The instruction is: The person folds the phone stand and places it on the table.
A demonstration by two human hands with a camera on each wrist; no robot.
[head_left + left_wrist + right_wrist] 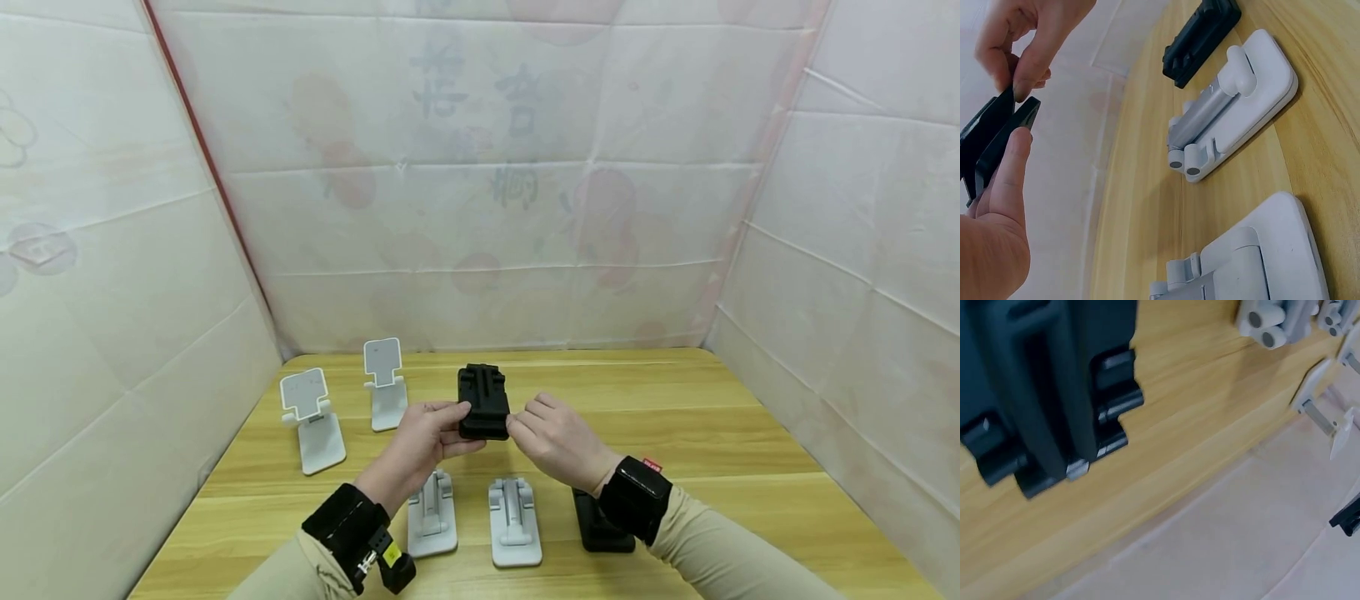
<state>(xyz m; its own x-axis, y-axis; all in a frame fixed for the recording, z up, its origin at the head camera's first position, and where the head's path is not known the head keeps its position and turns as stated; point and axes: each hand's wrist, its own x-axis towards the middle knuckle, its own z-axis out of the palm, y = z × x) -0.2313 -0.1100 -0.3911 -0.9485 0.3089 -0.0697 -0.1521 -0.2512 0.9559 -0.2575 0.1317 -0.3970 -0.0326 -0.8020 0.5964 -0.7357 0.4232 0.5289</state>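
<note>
Above the table in the head view, my left hand [427, 437] holds a black folding phone stand [483, 408], thumb on its near side and fingers beneath. My right hand [553, 440] is at the stand's lower right corner. From the left wrist view, the right hand's [1035, 37] thumb and finger pinch the edge of one plate of the black stand [999, 147]. A narrow gap shows between its two plates at that end. The left thumb [1010, 169] lies along the other plate.
Two folded white phone stands [515, 529] lie on the wooden table [675, 400] in front. Another folded black stand [606, 533] lies partly under the right wrist. Two unfolded white stands [322, 443] stand at the left. Cloth-covered walls [480, 308] enclose the back and sides.
</note>
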